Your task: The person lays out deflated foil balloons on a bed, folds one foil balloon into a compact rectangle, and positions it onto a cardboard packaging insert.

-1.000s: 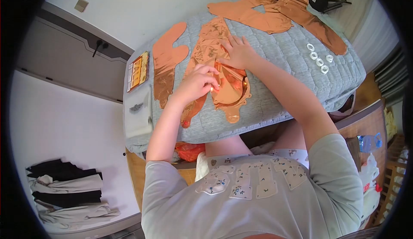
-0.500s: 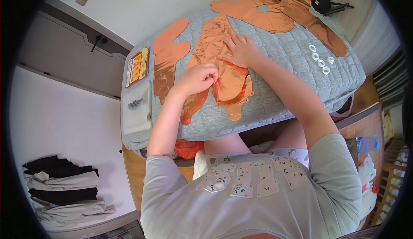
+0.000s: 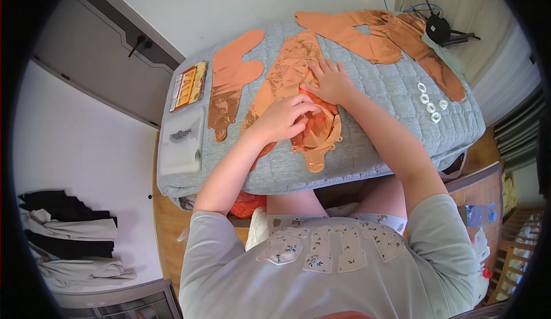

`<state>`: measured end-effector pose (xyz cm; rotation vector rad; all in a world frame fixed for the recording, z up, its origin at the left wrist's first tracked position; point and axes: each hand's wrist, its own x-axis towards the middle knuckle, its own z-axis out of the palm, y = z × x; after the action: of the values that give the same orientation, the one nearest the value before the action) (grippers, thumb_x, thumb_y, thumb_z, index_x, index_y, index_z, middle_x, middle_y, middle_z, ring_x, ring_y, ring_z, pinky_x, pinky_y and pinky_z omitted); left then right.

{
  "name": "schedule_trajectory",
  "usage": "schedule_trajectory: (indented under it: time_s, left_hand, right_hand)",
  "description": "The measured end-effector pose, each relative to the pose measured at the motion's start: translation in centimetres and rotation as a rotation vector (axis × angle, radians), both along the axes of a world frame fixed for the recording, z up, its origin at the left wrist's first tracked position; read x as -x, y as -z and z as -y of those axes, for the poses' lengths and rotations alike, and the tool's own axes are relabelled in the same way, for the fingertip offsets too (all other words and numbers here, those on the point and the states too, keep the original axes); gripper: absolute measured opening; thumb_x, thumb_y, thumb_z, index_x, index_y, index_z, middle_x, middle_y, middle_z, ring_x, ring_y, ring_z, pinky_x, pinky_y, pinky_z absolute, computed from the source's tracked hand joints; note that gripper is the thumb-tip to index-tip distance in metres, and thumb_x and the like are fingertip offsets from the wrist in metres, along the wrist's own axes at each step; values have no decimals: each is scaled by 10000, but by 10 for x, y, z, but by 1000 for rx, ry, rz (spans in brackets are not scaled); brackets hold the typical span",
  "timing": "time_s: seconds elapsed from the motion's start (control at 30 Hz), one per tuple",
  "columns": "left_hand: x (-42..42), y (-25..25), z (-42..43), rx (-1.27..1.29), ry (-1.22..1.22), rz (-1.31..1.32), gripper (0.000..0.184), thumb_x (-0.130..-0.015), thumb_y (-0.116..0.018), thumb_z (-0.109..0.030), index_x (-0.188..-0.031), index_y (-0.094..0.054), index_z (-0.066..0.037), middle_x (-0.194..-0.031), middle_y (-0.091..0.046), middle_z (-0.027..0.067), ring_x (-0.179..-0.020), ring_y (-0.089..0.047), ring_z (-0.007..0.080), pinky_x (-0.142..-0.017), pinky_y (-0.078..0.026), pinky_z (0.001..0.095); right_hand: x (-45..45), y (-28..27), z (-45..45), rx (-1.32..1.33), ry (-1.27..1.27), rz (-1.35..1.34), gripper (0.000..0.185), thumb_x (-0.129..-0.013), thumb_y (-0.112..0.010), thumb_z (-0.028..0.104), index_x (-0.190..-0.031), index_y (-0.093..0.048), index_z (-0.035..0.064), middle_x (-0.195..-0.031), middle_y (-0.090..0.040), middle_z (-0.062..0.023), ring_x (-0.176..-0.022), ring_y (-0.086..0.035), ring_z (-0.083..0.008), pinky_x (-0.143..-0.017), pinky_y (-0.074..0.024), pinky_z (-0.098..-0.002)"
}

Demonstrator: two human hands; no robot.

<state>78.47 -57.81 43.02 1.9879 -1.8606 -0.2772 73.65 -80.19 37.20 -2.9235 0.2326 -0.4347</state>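
Orange shiny foil lies on the bed before you, still rumpled, while the other foil pieces lie spread flat. Your right hand presses it, fingers spread; your left hand curls over it, grip unclear. Leftward, a cloudy plastic bag hides its contents.

Foil piece: glossy metallic film, creased. Quilted cover beneath: matt cloth. At eight o'clock from the foil piece, pouch: smooth, translucent plastic. At two o'clock, router: dark plastic.
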Motion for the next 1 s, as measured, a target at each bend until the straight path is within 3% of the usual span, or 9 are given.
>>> schedule_trajectory:
  time_s: [0.13, 0.2, 0.3, 0.4, 0.63, 0.73, 0.8, 0.83, 1.0]
  left_hand:
    - [1, 1, -2, 168, 7, 69, 498, -851, -732, -231, -1328, -612, -148, -1275, -593, 80, -1127, -614, 291, -977, -471, 445]
    - [3, 5, 1, 311, -75, 88, 670, -795, -830, -362, -1340, -560, -82, -1314, -568, 102, -1222, -562, 321, -1017, -445, 457]
    - [6, 14, -3, 295, -218, 188, 780, -757, -866, -440, -1345, -531, -53, -1298, -584, 103, -1255, -531, 345, -1020, -429, 467]
    - [7, 6, -8, 77, -258, 115, 775, -729, -879, -476, -1304, -557, -68, -1261, -616, 100, -1251, -540, 329, -1052, -387, 470]
    - [2, 15, -13, 75, -223, 182, 792, -705, -875, -532, -1296, -582, -93, -1252, -651, 111, -1269, -540, 305, -1103, -319, 482]
    - [0, 13, -12, 41, -249, 180, 880, -701, -871, -543, -1391, -550, -102, -1345, -625, 121, -1319, -510, 313, -1113, -312, 489]
    - [-2, 12, -10, -23, -257, 166, 1065, -690, -880, -545, -1539, -414, -102, -1472, -538, 143, -1401, -443, 326, -1146, -290, 500]
    - [-4, 13, -8, -20, -256, 166, 1065, -690, -880, -545, -1539, -414, -102, -1472, -538, 143, -1401, -443, 326, -1146, -290, 500]
    - [-12, 4, 3, -177, -264, 77, 1396, -619, -914, -578, -1654, -119, -83, -1584, -384, 204, -1484, -327, 385, -1202, -228, 534]
  right_hand:
    - [-5, 4, 2, -2, 2, -1, 886, -965, -419, 741, -1596, -328, 126, -1629, -328, -227, -1537, -274, -359, -1244, -186, -587]
    - [-5, 4, 2, -5, 8, -12, 886, -967, -417, 738, -1601, -319, 128, -1634, -320, -226, -1542, -265, -356, -1245, -184, -586]
    - [-2, -3, 0, -10, 16, -51, 882, -971, -416, 731, -1610, -304, 133, -1643, -307, -223, -1550, -248, -352, -1247, -179, -584]
    - [1, -8, -1, -15, 22, -80, 873, -975, -420, 721, -1612, -299, 138, -1645, -305, -221, -1553, -241, -349, -1249, -176, -582]
    - [-2, -3, 1, -27, 12, -64, 851, -980, -440, 699, -1611, -302, 144, -1638, -316, -221, -1544, -259, -344, -1249, -174, -584]
    - [-3, -2, 1, -12, 14, -47, 841, -984, -442, 690, -1606, -309, 140, -1634, -324, -221, -1541, -267, -346, -1246, -181, -588]
    - [-2, -5, 1, -5, 20, -59, 829, -991, -448, 675, -1605, -306, 137, -1641, -315, -217, -1545, -260, -348, -1250, -183, -574]
    - [0, -7, 0, 1, 23, -77, 817, -998, -454, 661, -1603, -303, 134, -1647, -307, -214, -1549, -253, -350, -1254, -186, -561]
    - [2, -12, -2, -11, 28, -104, 893, -956, -484, 715, -1606, -304, 129, -1652, -300, -213, -1552, -247, -346, -1258, -178, -556]
